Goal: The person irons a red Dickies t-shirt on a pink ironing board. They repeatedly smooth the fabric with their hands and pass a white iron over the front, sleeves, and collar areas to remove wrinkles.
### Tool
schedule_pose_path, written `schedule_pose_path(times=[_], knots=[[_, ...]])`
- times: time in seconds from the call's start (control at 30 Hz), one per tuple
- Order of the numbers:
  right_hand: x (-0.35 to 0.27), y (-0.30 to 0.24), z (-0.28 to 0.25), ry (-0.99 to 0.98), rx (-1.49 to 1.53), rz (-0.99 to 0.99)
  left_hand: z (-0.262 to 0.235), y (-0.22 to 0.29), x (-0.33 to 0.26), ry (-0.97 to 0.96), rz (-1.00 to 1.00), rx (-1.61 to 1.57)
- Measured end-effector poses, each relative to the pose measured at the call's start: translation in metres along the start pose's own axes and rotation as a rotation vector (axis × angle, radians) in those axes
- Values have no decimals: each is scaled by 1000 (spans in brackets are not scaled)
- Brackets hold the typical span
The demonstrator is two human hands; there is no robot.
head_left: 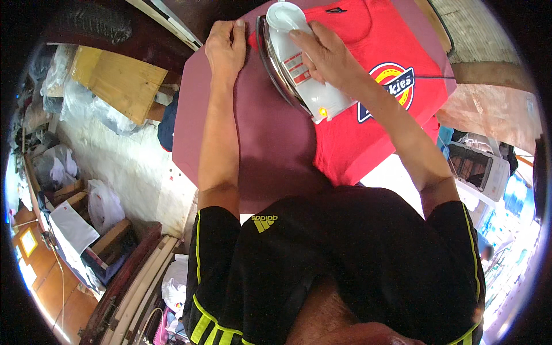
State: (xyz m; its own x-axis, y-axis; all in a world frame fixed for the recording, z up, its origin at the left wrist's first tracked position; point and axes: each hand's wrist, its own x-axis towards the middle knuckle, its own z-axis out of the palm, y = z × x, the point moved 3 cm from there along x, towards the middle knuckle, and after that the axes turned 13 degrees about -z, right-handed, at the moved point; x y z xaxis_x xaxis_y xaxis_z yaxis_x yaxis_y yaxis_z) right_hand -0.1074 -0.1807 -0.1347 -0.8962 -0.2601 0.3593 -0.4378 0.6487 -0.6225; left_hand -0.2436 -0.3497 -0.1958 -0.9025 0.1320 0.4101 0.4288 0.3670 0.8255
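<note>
A red T-shirt point(345, 141) with a round, multicoloured print lies on a purple padded board point(276, 149). My right hand point(329, 54) is closed around the handle of a white clothes iron point(313, 95) at the shirt's left side. The iron's shiny metal edge shows toward the left, and a small orange light glows at its near end. My left hand point(226, 47) rests at the board's far left, close to the shirt's edge. Its fingers are bent and closed; what they grip, if anything, is hidden.
Left of the board are a yellowish wooden panel point(118, 83) and plastic bags point(104, 207). Long pale strips point(135, 282) lie at the lower left. A white, box-like appliance point(483, 172) stands to the right, beside the brown cloth-like sheet point(489, 112).
</note>
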Motion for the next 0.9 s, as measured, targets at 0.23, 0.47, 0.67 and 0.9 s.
schedule_pose_path(times=[0.23, 0.47, 0.67, 0.9], knots=[[-47, -42, -6, 110, 496, 482, 4, 16, -1, -25, 149, 357], [-69, -30, 0, 136, -344, -246, -1, 4, -2, 83, 113, 484], [-65, -22, -3, 361, 822, 607, 19, 22, -7, -24, 147, 296], [-53, -26, 2, 307, 878, 578, 4, 17, -10, -49, 37, 333]])
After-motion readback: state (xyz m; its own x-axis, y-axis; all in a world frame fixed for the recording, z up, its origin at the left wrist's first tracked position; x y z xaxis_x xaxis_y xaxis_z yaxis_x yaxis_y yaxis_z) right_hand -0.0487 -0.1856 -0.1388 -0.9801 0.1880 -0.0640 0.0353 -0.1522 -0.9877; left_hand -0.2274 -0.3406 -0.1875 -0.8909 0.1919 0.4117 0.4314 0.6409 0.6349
